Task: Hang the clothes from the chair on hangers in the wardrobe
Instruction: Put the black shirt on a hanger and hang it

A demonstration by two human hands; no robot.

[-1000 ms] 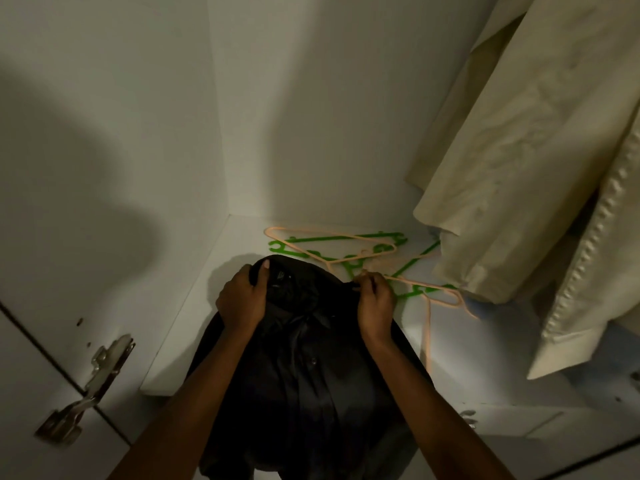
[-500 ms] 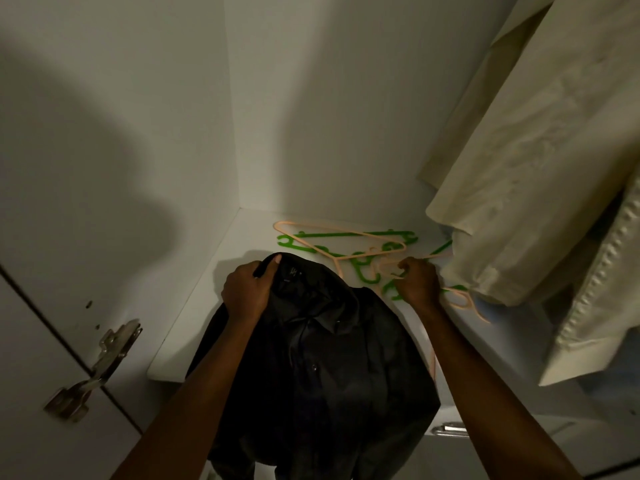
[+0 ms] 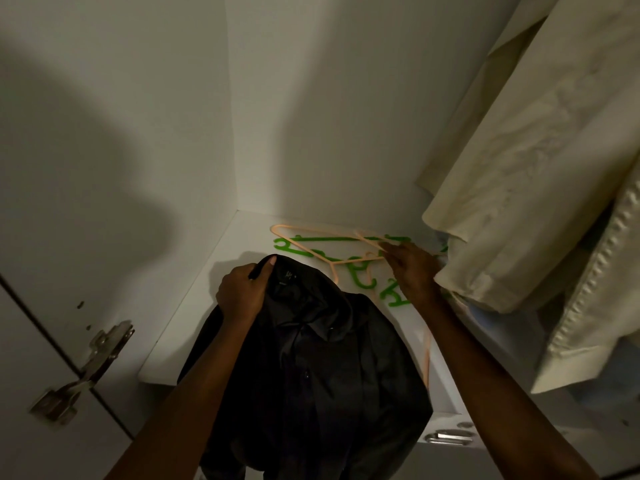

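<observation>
L hand (image 3: 242, 292) grips black shirt (image 3: 311, 368); R hand (image 3: 412, 271) on peach hanger (image 3: 311, 233).

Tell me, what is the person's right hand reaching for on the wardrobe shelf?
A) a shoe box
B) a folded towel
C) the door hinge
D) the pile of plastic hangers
D: the right hand is on the peach hanger lying among the green hangers on the shelf, while the left hand grips the black shirt by its collar.

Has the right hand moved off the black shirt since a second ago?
Yes. The right hand left the black shirt and went deeper over the shelf to the peach plastic hanger.
</observation>
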